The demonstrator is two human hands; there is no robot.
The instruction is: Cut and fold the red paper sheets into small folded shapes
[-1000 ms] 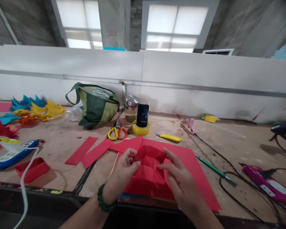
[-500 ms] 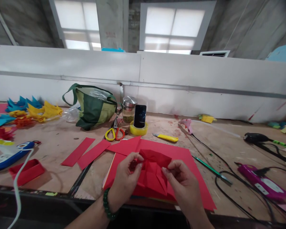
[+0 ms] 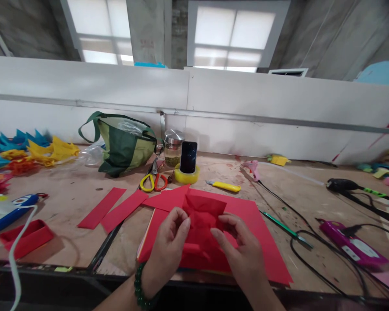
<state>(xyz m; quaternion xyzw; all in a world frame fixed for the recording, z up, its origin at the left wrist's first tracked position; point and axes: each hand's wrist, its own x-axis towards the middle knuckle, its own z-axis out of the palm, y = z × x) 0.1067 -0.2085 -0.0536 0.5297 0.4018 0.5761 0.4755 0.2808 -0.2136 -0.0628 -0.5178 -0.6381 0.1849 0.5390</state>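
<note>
A piece of folded red paper [image 3: 203, 216], creased and raised at its back edge, is between my two hands above a stack of red sheets [image 3: 262, 242]. My left hand [image 3: 168, 242], with a green bead bracelet [image 3: 139, 285] at the wrist, pinches the paper's left edge between thumb and curled fingers. At the right edge, my right hand [image 3: 241, 242] has its thumb and fingers apart, the fingertips close against the paper. Parts of the folds are blurred and hidden by my fingers. Two red strips [image 3: 102, 208] lie left of the stack.
Behind the stack are yellow-and-red-handled scissors [image 3: 154, 177], a phone [image 3: 188, 156] propped on a tape roll [image 3: 186, 176] and a yellow utility knife [image 3: 225, 186]. A pink glue gun [image 3: 251, 169], its cord and a purple power strip [image 3: 353, 242] occupy the right. A red paper box [image 3: 27, 237] sits left.
My right thumb and fingers have parted from their pinch on the folded paper. The paper has shifted slightly left and its back part stands higher. The whole view has shifted slightly.
</note>
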